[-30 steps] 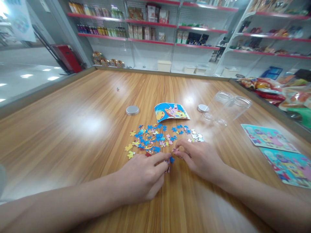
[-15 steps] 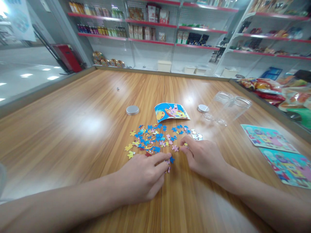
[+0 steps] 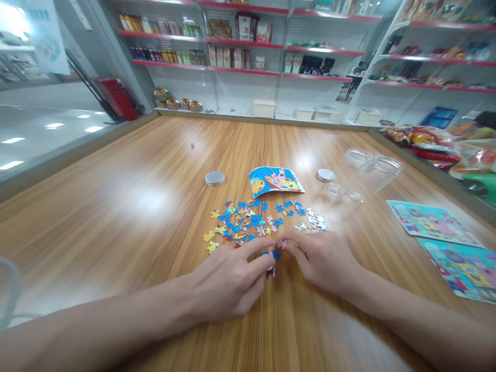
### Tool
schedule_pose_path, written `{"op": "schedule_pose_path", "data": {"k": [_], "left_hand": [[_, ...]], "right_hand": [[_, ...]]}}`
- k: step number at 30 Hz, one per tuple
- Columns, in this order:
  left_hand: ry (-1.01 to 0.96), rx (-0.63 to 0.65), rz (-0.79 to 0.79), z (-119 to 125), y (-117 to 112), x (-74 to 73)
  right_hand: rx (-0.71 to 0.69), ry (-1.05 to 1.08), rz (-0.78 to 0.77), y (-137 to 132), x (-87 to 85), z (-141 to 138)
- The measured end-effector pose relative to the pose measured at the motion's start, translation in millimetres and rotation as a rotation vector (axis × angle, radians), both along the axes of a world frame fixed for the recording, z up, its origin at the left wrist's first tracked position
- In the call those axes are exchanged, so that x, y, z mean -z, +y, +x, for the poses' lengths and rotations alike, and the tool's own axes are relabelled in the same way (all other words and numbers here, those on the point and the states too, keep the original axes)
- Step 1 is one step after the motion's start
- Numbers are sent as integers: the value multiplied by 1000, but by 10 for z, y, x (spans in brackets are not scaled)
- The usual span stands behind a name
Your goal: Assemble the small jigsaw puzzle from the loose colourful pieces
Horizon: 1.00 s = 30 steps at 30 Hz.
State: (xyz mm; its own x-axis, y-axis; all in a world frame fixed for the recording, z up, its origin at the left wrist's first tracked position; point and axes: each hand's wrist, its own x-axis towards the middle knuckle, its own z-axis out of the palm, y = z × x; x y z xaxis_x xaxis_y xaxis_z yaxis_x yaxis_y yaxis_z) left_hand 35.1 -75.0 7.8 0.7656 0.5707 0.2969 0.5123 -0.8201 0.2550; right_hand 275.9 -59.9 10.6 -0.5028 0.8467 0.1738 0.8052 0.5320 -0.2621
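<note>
Loose jigsaw pieces [image 3: 238, 219], mostly blue, yellow and pink, lie scattered in the middle of the wooden table. My right hand [image 3: 327, 261] pinches a pink puzzle piece [image 3: 282, 245] between thumb and index finger. Just left of it, my left hand [image 3: 232, 279] has its fingertips on a few puzzle pieces [image 3: 271, 270], blue and pinkish, partly covered by the fingers. The two index fingertips almost meet. Behind the pile a curved cartoon picture card [image 3: 277, 181] stands slightly raised off the table.
Two silver lids [image 3: 214, 178] lie either side of the card. Clear plastic jars [image 3: 366, 173] rest on their sides at right. Two printed cartoon sheets [image 3: 434, 222] overlap nearer the right edge. Snack bags [image 3: 426, 142] and stocked shelves [image 3: 244, 44] are beyond the table.
My right hand has shifted left, from beside the pale pieces to the pink piece, which it now grips near my left fingertips. My left hand stays almost in place.
</note>
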Motion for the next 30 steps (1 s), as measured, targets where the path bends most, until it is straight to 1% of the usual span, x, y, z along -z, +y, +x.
{"op": "schedule_pose_path", "data": {"k": [2, 5, 7, 8, 11, 13, 16, 18, 22, 26, 30], "left_hand": [[-106, -90, 34, -31, 59, 1], [-244, -247, 92, -124, 255, 20], [-259, -338, 100, -199, 415, 38], [-260, -372, 102, -233, 485, 45], [-368, -413, 125, -295, 611, 59], [-425, -410, 140, -301, 625, 66], [-480, -366, 154, -287, 603, 86], [-518, -330, 159, -279, 587, 105], [-570, -266, 151, -268, 553, 129], [-571, -238, 132, -235, 501, 135], [-548, -242, 83, -220, 474, 160]], "right_hand": [[-5, 6, 8, -17, -3, -1], [-11, 4, 11, -37, 10, 6], [-19, 1, 22, -47, 34, 18], [-15, 2, 32, -51, 49, 25], [9, 45, 68, -59, 98, 45], [-37, 126, 87, -62, 127, 52], [-217, 286, 101, -64, 160, 47], [-298, 384, 94, -63, 183, 40], [-311, 546, 64, -41, 247, 36], [-305, 604, 45, 12, 308, 25], [-299, 663, 14, 43, 334, -8]]}}
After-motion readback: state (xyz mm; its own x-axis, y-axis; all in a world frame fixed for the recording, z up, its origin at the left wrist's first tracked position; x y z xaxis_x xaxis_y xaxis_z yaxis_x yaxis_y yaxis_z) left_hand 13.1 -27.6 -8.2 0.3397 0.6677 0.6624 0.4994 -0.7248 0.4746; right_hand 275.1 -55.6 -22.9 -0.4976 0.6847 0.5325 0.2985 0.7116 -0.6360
